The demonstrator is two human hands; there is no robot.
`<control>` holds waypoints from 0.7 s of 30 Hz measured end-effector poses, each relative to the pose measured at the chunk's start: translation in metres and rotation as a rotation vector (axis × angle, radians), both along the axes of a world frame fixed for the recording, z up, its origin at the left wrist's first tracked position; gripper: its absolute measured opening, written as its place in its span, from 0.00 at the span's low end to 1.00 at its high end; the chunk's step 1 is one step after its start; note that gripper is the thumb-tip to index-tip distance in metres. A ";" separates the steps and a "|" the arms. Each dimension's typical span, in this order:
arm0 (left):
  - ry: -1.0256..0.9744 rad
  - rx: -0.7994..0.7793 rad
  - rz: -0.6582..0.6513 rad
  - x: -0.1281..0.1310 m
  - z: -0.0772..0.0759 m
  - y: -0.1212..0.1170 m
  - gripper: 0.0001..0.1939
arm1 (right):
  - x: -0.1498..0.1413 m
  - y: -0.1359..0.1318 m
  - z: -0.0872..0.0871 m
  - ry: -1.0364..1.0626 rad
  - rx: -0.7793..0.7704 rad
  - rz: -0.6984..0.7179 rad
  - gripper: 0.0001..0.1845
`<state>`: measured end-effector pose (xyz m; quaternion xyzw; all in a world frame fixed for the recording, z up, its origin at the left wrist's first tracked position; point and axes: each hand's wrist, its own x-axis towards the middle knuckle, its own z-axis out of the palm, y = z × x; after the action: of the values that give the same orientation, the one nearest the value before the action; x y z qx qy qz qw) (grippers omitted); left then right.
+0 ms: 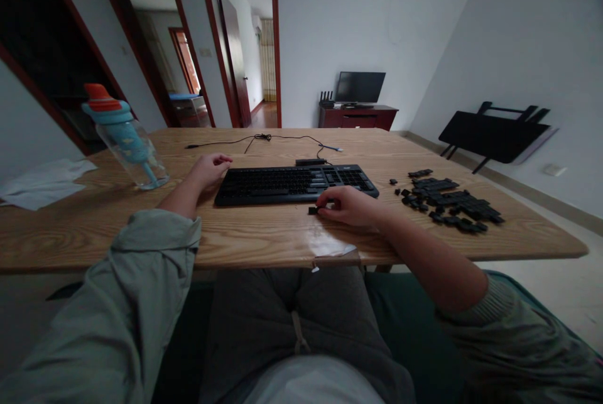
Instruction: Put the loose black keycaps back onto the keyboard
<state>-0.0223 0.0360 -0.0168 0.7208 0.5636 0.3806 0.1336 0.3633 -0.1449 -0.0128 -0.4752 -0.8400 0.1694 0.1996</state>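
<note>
Over grained wood (264,231), the right hand (351,205) pinches a boxy black keycap (312,210); the left hand (210,170) curls, hold unclear.

long black keyboard (264,183) cased in matt plastic, flat brown tabletop (257,234) surfaced in grained wood, clear rounded bottle (129,143) formed of glossy plastic, creased white paper (47,181)

You're wearing a grey-green left sleeve (127,291) with a wide folded cuff (162,231), a right sleeve (513,344) with ribbed edging (492,297), dark grey trousers (254,316), a pale drawstring (298,332) and a light top (313,385).
</note>
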 end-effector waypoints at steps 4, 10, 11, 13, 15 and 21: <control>-0.015 -0.001 0.010 0.001 0.001 -0.001 0.14 | 0.003 0.002 -0.001 -0.006 0.010 0.005 0.12; 0.009 -0.007 -0.007 -0.001 -0.002 0.001 0.16 | 0.006 0.004 -0.001 0.013 0.078 0.148 0.18; 0.013 -0.009 -0.008 -0.001 -0.002 0.002 0.16 | 0.006 0.004 -0.001 0.015 0.080 0.151 0.18; 0.017 -0.011 -0.007 -0.001 -0.001 0.001 0.16 | 0.006 0.003 -0.001 0.032 0.059 0.105 0.18; 0.016 -0.012 0.000 0.000 0.000 0.000 0.16 | 0.006 0.002 -0.001 0.055 0.025 0.032 0.17; -0.020 -0.009 0.002 0.002 0.001 -0.004 0.15 | 0.004 0.000 0.001 0.005 0.019 -0.044 0.12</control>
<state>-0.0208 0.0324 -0.0154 0.7159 0.5646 0.3855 0.1420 0.3674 -0.1450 -0.0116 -0.4910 -0.8305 0.1582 0.2101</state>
